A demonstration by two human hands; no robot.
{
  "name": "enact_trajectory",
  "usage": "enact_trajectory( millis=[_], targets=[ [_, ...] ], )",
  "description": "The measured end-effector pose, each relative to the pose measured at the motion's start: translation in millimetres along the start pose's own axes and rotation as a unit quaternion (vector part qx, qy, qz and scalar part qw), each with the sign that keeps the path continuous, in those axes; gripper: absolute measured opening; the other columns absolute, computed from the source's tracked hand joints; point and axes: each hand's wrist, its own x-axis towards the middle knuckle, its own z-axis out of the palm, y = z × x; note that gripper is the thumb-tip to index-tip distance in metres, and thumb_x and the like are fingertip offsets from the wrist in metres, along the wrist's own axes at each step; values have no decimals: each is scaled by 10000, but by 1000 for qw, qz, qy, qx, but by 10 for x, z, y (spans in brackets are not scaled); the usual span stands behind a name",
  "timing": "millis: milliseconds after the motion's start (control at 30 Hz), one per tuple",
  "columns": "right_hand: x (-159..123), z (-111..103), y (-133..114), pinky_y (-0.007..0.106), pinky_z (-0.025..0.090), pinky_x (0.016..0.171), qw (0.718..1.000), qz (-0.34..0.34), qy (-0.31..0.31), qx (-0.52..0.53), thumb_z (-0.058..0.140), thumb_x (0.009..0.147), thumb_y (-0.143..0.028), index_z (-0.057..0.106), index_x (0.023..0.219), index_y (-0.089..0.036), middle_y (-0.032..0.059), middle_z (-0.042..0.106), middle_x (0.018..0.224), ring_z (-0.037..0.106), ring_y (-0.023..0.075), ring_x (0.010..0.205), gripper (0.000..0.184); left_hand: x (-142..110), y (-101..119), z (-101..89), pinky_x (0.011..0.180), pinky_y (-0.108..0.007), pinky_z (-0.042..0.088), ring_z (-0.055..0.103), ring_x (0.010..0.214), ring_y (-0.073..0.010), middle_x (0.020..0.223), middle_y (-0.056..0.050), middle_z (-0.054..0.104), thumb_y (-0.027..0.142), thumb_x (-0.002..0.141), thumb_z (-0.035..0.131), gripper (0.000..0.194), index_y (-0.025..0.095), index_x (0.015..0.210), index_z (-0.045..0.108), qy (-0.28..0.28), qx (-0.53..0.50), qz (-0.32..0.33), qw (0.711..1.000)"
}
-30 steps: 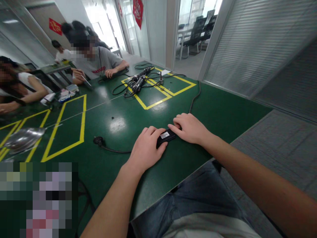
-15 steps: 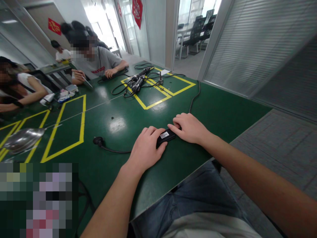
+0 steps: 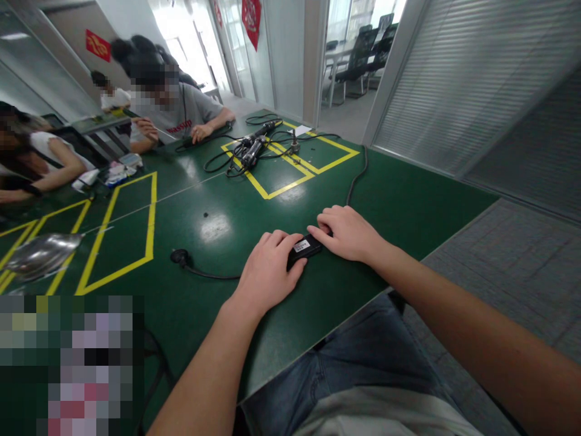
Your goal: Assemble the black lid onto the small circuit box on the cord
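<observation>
A black power adapter (image 3: 307, 244) with a white label lies on the green table near its front edge. My left hand (image 3: 271, 266) is closed around the adapter's left end, thumb on the near side and fingers on the far side. At the other end, my right hand (image 3: 348, 233) has its fingers curled in and its thumb on the adapter; the exact grip there is partly hidden. From under my left hand a cord runs left to a black power plug (image 3: 180, 258). Another black cable (image 3: 358, 175) leads away beyond my right hand.
Black cylindrical tools with tangled cords (image 3: 254, 148) lie across yellow tape outlines at the table's far side. A small metal part (image 3: 295, 145) stands near them. To the left is a shiny metal bowl-like object (image 3: 43, 257). A person (image 3: 181, 112) sits across, holding a thin tool.
Both my hands and the adapter stay in place. Across the table, the other person's hand with the thin tool has risen slightly.
</observation>
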Motion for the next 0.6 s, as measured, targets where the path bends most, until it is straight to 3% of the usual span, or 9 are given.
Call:
enact_trajectory(
  millis=[133,300,433,600],
  targets=[
    [1,0,-1,387,324,766,1000,1,-5,-9,526,1107,-451,569,734,-233,69,677,820,591,250,829,434,-3,5,-3,1071,-520,593,659,1161,-314,1243,-108,735,240,1011,738,393,198,1400,699,0,-1,1,1000],
    [11,-1,-9,397,335,789,999,4,-18,-31,396,1153,-334,676,843,-206,104,721,892,615,266,876,437,6,-4,11,1074,-505,586,671,1162,-305,1263,-109,740,225,1035,694,370,205,1404,690,14,-53,-6,998],
    [21,-10,-18,393,336,789,999,10,-31,-40,409,1152,-324,695,862,-202,110,730,907,617,264,880,425,34,-52,31,1074,-481,589,704,1153,-281,1263,-108,756,212,1053,640,386,196,1438,650,46,-110,-60,991],
    [19,-9,-14,391,336,777,999,5,-20,-34,421,1155,-359,674,832,-211,102,719,876,610,258,859,437,54,-148,20,1103,-531,568,689,1212,-329,1310,-141,758,193,1020,670,378,178,1398,663,89,-38,-142,985]
  ],
)
